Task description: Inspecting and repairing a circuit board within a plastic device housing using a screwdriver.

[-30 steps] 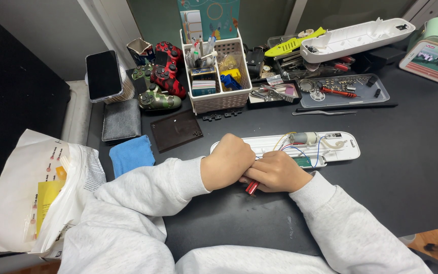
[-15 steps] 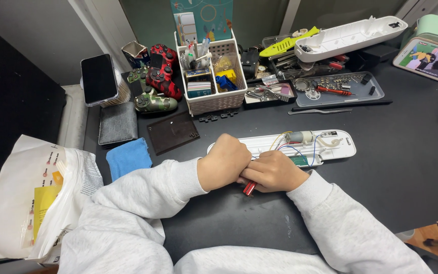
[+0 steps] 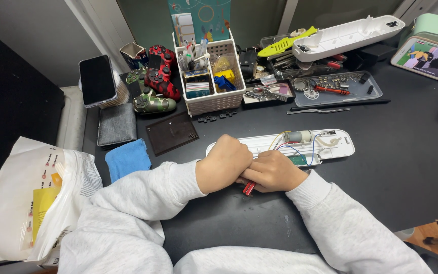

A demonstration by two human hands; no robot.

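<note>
My left hand (image 3: 225, 162) and my right hand (image 3: 274, 171) are pressed together at the near edge of a long white plastic shell (image 3: 338, 147) lying open on the black desk. Inside the shell I see a small grey motor (image 3: 298, 136), coloured wires and a green circuit board (image 3: 298, 160). A red-handled tool (image 3: 249, 188) pokes out under my right hand, which is closed around it. My left hand is curled into a fist against the right one; what it holds is hidden.
A white basket (image 3: 218, 100) of small items stands behind, with game controllers (image 3: 156, 81) and a phone (image 3: 97, 79) to its left. A grey parts tray (image 3: 351, 95), another white shell (image 3: 348, 35) and a tablet (image 3: 428, 55) are at the back right. A plastic bag (image 3: 24, 203), blue cloth (image 3: 127, 158) and dark wallet (image 3: 117, 124) lie left.
Both hands stay clasped in the same place at the shell. The view has shifted slightly; nothing on the desk has moved.
</note>
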